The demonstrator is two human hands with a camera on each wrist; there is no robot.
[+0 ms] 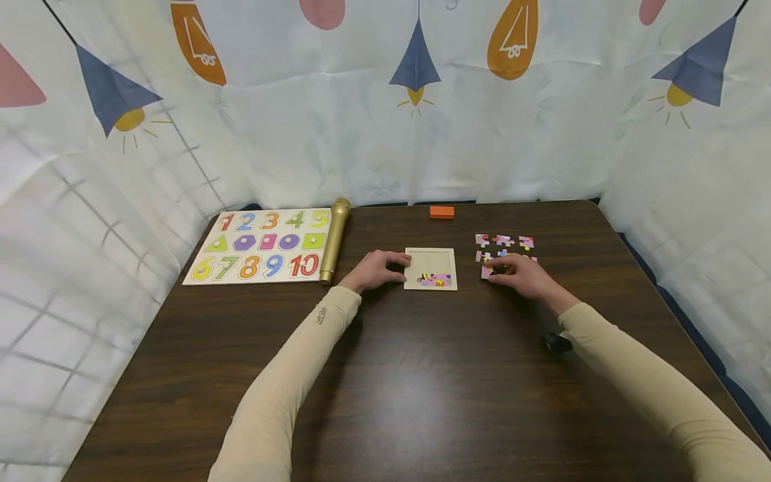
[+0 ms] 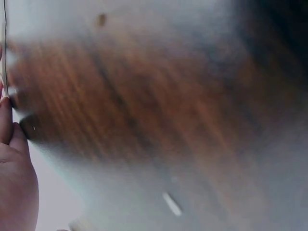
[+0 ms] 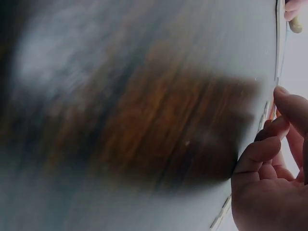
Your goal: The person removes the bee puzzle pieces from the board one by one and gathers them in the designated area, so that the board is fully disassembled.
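Note:
A small square wooden puzzle tray point(image 1: 430, 261) lies mid-table, with joined pink and yellow jigsaw pieces point(image 1: 435, 279) along its lower part. My left hand point(image 1: 376, 269) holds the tray by its left edge with thumb and fingers; in the left wrist view, only part of that hand point(image 2: 17, 178) shows at the border. To the tray's right, loose jigsaw pieces point(image 1: 504, 240) lie in rows. Over the nearest row, my right hand point(image 1: 523, 274) pinches a pink puzzle piece point(image 1: 485, 273) between thumb and fingers. The right hand point(image 3: 274, 178) hides several pieces behind it.
A number and shape board point(image 1: 253, 244) lies at the far left, with a gold microphone point(image 1: 334, 241) along its right edge. An orange block point(image 1: 442, 212) sits near the table's back edge. Patterned curtains point(image 1: 361, 120) hang around the dark wooden table point(image 1: 421, 375).

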